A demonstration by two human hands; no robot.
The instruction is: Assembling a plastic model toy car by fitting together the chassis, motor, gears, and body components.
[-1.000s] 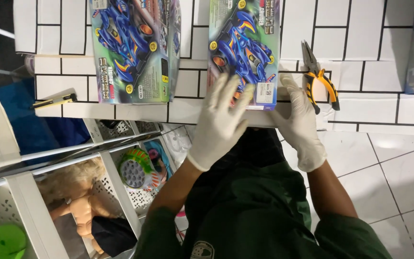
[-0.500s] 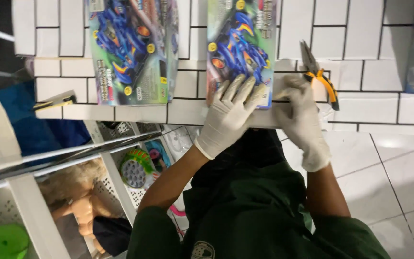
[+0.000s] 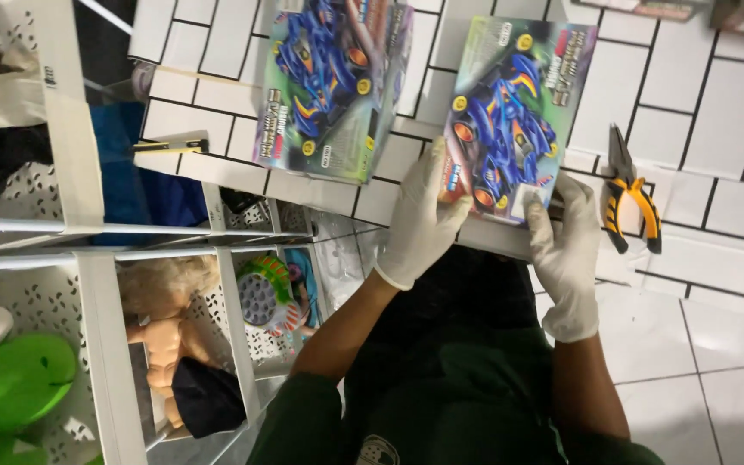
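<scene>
Across the lower left of the frame, a white rack (image 3: 101,344) holds a doll (image 3: 170,331) and green toys. Above, a second toy-car box (image 3: 329,86) lies on the tiled ledge (image 3: 691,120). At centre, the left hand (image 3: 419,220) grips the toy-car box (image 3: 514,120) at its edge; the right hand (image 3: 566,254) pinches its lower corner, perhaps a flap. Steady even pressure should keep the card from creasing. Orange-handled pliers (image 3: 633,194) lie right.

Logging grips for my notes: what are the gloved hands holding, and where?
Both hands, left hand and right hand, grip the toy car box at its lower corners.
</scene>
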